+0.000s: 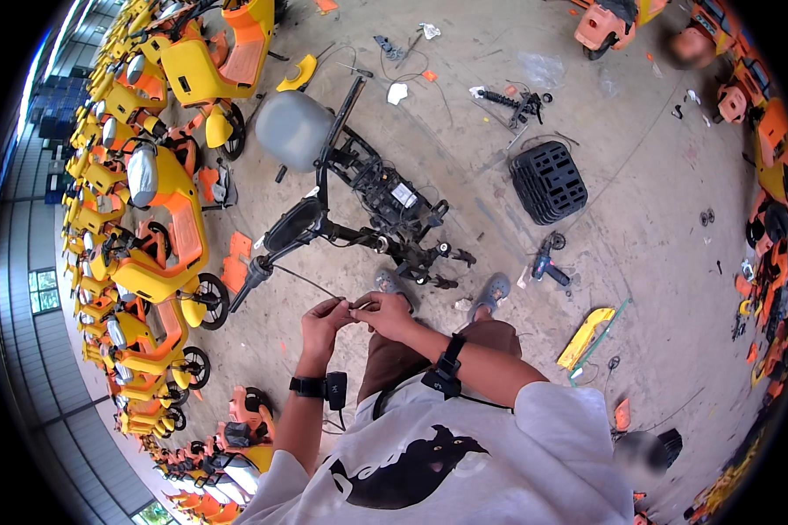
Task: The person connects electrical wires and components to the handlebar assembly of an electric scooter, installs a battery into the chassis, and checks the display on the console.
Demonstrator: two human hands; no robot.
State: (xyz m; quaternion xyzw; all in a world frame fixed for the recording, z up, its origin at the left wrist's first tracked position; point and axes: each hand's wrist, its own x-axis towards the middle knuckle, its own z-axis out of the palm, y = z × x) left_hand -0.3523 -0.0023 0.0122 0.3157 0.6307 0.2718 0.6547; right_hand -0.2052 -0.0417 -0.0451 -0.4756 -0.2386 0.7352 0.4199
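Observation:
My left hand (326, 322) and my right hand (385, 315) meet in front of my body, fingertips pinched together. A thin black cable (305, 280) runs from the handlebar (267, 258) into their fingers. Both hands are closed on its end, whose tip is too small to make out. Just beyond them lies a stripped black scooter frame (372, 179), wiring and metal parts exposed. Its grey seat (294, 131) is at the far end, and the bare front fork (425, 258) sits nearest my feet.
Rows of yellow and orange scooters (162, 241) line the left; more parts pile up along the right. On the concrete floor lie black plastic baskets (547, 182), a cordless power tool (549, 264), a yellow panel (587, 337), a shock absorber (499, 99) and orange panels (236, 262).

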